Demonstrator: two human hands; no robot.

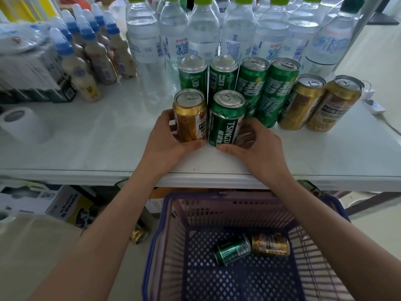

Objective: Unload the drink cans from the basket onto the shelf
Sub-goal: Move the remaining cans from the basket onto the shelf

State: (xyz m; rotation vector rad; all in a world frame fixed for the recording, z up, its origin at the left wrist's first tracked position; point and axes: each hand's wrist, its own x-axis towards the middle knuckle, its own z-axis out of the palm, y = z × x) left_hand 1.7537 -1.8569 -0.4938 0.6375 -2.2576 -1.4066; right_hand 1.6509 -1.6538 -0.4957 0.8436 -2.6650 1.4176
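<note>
Left hand (167,140) grasping gold can (190,118), right hand (253,146) grasping green can (225,120); rigid, smooth, likely slippery; hold mid-body.

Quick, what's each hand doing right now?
Left hand: closed around the gold can.
Right hand: closed around the green Tsingtao can.
</note>
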